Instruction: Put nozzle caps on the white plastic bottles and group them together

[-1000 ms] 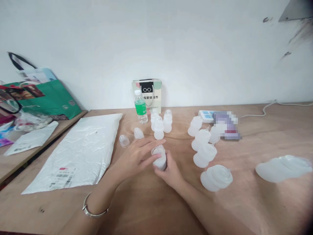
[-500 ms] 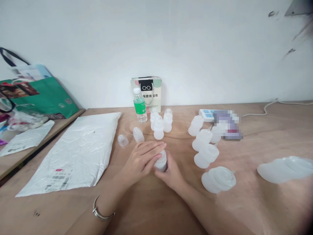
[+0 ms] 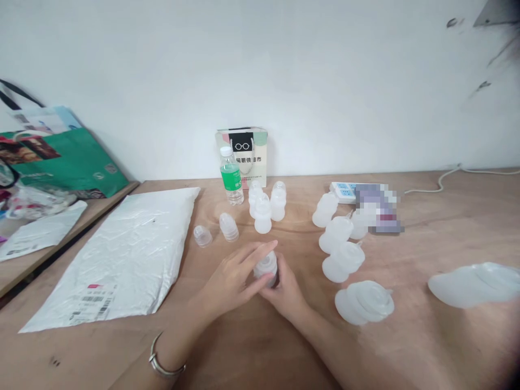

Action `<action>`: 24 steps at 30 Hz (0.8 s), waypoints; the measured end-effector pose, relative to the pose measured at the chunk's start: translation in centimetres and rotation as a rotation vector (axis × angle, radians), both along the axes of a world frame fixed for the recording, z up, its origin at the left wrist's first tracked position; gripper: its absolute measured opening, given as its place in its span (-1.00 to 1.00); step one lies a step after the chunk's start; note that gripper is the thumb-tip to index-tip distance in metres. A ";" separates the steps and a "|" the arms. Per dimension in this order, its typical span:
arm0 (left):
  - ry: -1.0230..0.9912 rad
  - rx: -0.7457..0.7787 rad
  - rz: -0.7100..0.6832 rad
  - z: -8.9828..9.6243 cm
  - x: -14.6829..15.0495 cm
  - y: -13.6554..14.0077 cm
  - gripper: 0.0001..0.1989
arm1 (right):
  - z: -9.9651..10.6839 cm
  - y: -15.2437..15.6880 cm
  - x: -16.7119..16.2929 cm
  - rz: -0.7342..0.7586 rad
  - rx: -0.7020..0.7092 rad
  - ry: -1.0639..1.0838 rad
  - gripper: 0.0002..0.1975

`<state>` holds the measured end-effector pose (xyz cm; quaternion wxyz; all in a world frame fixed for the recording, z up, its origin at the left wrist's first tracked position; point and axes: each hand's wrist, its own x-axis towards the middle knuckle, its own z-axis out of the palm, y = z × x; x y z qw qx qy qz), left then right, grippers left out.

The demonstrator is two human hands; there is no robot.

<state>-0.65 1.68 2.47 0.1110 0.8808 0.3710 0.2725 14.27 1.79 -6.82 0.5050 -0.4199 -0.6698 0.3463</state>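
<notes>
Upright at the middle front stands a small translucent baby bottle (image 3: 266,264), its round top showing between my hands. My right hand (image 3: 286,290) wraps round its right side, thumb in front. My left hand (image 3: 233,276) curves round its upper left side, thumb against the near side and index finger stretched over the top. Two clear domed caps (image 3: 229,227) lie beyond my left hand. Behind the held bottle, a group of capped baby bottles (image 3: 262,216) stands close together. To the right are several frosted bottles (image 3: 344,261) without domed caps.
A white parcel bag (image 3: 117,254) lies left on the wooden table. At the back stand a water bottle (image 3: 232,179) and a paper bag (image 3: 255,162). A power strip (image 3: 343,192) sits back right; another frosted bottle (image 3: 471,284) lies far right. A green bag (image 3: 81,162) leans left.
My left hand has shifted back from over the bottle's top towards its left side, fingers more apart, so the top now shows. My right hand keeps its hold.
</notes>
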 end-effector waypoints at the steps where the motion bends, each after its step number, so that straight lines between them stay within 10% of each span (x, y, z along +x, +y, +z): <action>1: -0.001 -0.009 0.012 0.2 -0.1 0.1 -0.47 | 0.2 -0.1 0.1 -0.057 0.056 0.022 -0.39; 9: -0.126 0.118 0.095 3.4 3.0 5.5 -0.49 | 2.1 -2.7 0.6 -0.309 0.729 0.102 -0.51; 24: 0.141 0.124 0.280 0.6 8.8 11.1 -0.44 | 2.1 -2.9 0.9 -0.096 0.626 -0.005 -0.54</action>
